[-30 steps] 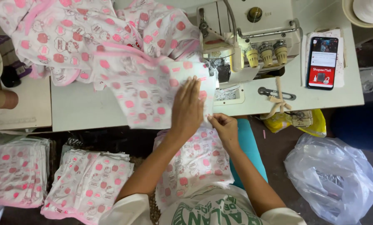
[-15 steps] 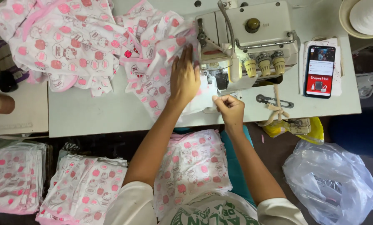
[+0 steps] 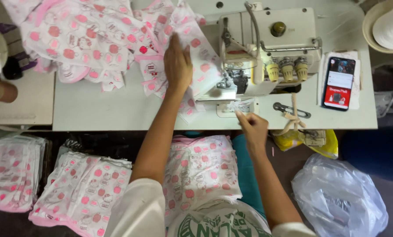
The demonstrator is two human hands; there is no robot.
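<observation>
Flat and open, my left hand (image 3: 177,63) presses the soft, light printed fabric piece (image 3: 196,66) beside the sewing machine (image 3: 271,48), while my right hand (image 3: 252,127) pinches something small at the table's (image 3: 117,109) front edge.

So the person's wearing a white short-sleeved tee; you can see both sleeves end high up near the shoulders, at the near edge of the view. There's a big green print across the chest, chunky curved lettering with some kind of round graphic under it, partly cut off by the frame. Both forearms are bare all the way down, no watch, no bracelets. The left hand (image 3: 177,61) and the right hand (image 3: 252,127) have no gloves and no rings that I can make out.
</observation>
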